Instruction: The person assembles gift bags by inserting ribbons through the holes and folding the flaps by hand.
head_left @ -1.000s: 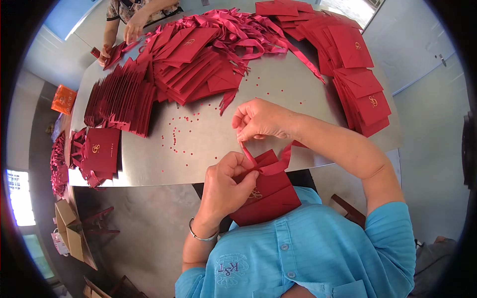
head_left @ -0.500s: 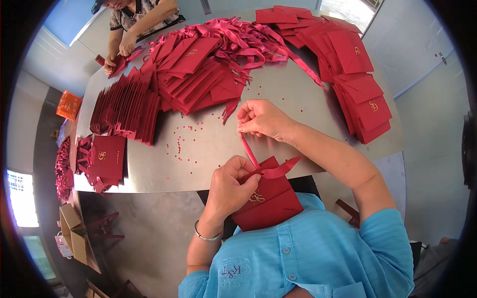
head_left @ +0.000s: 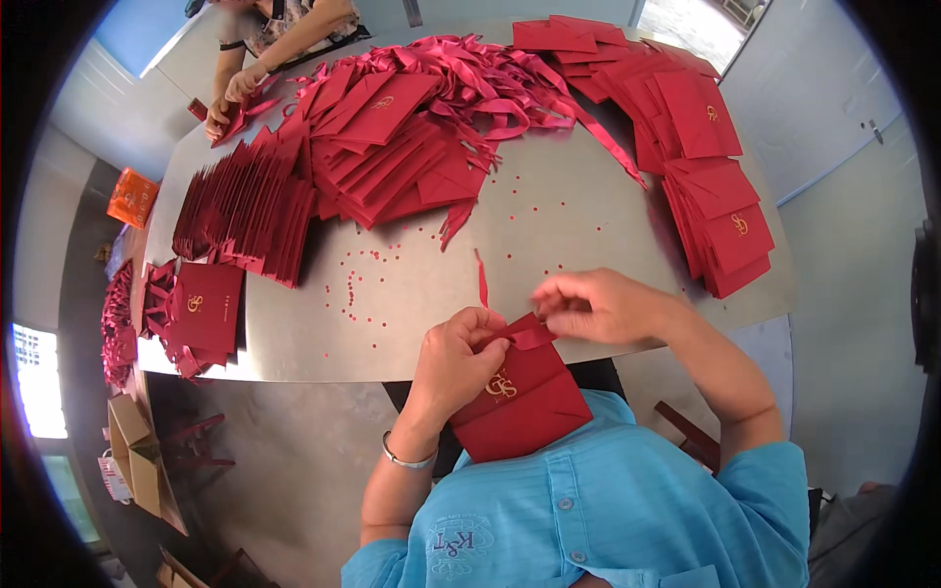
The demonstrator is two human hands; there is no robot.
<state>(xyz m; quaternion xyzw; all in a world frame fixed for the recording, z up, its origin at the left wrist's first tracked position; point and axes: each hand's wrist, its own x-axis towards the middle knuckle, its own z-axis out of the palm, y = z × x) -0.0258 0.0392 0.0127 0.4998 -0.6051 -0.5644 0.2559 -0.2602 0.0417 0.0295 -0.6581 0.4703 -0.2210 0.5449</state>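
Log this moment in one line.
left hand: pinches red bag | right hand: by ribbon, blurred, grip unclear | table: bag stacks, ribbon pile

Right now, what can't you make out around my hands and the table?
In the head view:
Right hand: blurred, so its hold on the ribbon is unclear.
Red bag: its underside is hidden by the bag itself.
Red dots: too small to identify.
Co-worker: the top edge cuts off most of the head.

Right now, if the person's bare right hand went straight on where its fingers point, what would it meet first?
Probably the narrow pinkish-red ribbon's upright free end, to the left of the bare right hand; depth is unclear, though.
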